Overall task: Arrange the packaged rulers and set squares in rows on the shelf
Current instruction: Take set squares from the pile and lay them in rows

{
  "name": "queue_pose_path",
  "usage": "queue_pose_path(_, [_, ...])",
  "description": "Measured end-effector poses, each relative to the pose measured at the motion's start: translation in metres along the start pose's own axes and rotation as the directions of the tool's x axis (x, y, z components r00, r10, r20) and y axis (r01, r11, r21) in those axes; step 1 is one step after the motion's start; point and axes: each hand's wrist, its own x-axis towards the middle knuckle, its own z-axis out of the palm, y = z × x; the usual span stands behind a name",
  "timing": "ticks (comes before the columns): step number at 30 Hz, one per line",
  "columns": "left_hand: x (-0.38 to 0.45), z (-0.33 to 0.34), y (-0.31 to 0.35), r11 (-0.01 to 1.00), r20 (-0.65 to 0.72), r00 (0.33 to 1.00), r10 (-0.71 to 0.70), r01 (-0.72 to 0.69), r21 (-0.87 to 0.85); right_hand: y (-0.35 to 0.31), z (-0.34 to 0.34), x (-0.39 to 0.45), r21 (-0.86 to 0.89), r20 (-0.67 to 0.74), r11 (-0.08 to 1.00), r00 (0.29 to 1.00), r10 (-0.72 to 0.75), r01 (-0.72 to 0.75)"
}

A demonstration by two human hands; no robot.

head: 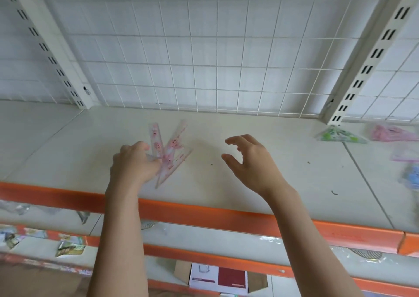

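Observation:
My left hand [133, 163] grips a clear packet of pink-printed rulers and set squares [170, 151] just above the white shelf [226, 183]; the pieces fan out up and to the right, blurred. My right hand [249, 160] hovers over the shelf to the right of the packet, fingers loosely curled, holding nothing. More packets lie at the shelf's right end: a green one [340, 135], a pink one [392, 133], another pink one [405, 154] and a blue one [411, 176].
A white wire grid [204, 58] backs the shelf between slotted uprights [367, 67]. An orange lip [204, 215] edges the front. Lower shelves hold small packets [70, 248]; a cardboard box [220, 278] sits below.

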Motion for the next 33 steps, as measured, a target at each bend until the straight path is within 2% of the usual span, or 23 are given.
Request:
queue_pose_path(5, [0.028,-0.013,-0.012,0.987,0.111,0.984,-0.137,0.145,-0.068,-0.007,0.011,0.013,-0.003,0.059,1.000,0.998,-0.025,0.025])
queue_pose_path(14, [0.041,-0.014,-0.022,0.981,0.226,0.961,-0.162,0.182,-0.072,-0.021,0.028,0.032,-0.015,0.146,0.998,0.988,-0.055,0.057])
queue_pose_path(18, [0.041,-0.007,-0.030,0.960,0.205,0.965,-0.162,0.202,-0.193,-0.024,0.034,0.035,-0.023,0.182,0.998,0.982,-0.047,0.052])
queue_pose_path(26, [0.032,-0.004,-0.038,0.897,0.095,0.988,-0.120,0.149,-0.415,-0.032,0.043,0.041,-0.037,0.227,0.998,0.973,-0.040,0.050])
queue_pose_path(33, [0.019,-0.007,-0.045,0.850,0.058,0.994,-0.097,0.113,-0.514,-0.045,0.054,0.049,-0.058,0.241,0.996,0.969,-0.056,0.072])
